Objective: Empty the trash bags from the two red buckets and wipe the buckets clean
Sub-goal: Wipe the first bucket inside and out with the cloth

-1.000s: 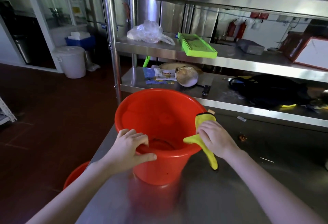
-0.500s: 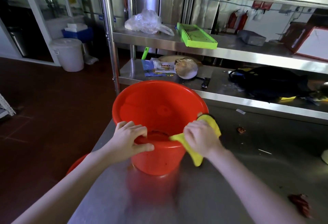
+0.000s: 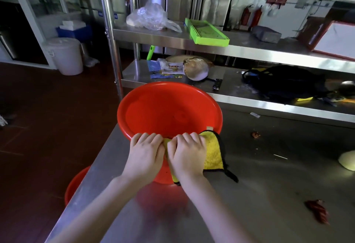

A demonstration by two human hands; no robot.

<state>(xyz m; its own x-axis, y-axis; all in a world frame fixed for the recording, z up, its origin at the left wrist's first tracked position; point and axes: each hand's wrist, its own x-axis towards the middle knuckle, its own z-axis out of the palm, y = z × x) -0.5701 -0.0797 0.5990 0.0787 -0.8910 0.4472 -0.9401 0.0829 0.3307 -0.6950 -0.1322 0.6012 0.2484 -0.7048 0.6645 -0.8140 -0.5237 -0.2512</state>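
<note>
A red bucket [image 3: 163, 110] stands on the steel table [image 3: 259, 194] near its left edge, with no bag inside. My left hand [image 3: 146, 152] grips the near rim, fingers curled over it. Right beside it, my right hand [image 3: 187, 153] holds a yellow cloth [image 3: 212, 155] with black trim against the near rim and outer wall; the cloth drapes down the outside. A second red bucket [image 3: 74, 185] sits on the floor to the left of the table, mostly hidden by the table edge.
Food scraps [image 3: 317, 211] and a pale lump [image 3: 347, 160] lie on the table at the right. Behind the bucket runs a steel shelf rack [image 3: 249, 48] with a plastic bag, green tray, ladle and black bag. A white lidded bin [image 3: 64, 55] stands on the floor.
My right hand has slid the cloth leftward along the rim from the bucket's right side to the near side, ending right next to my left hand. The view has tilted down.
</note>
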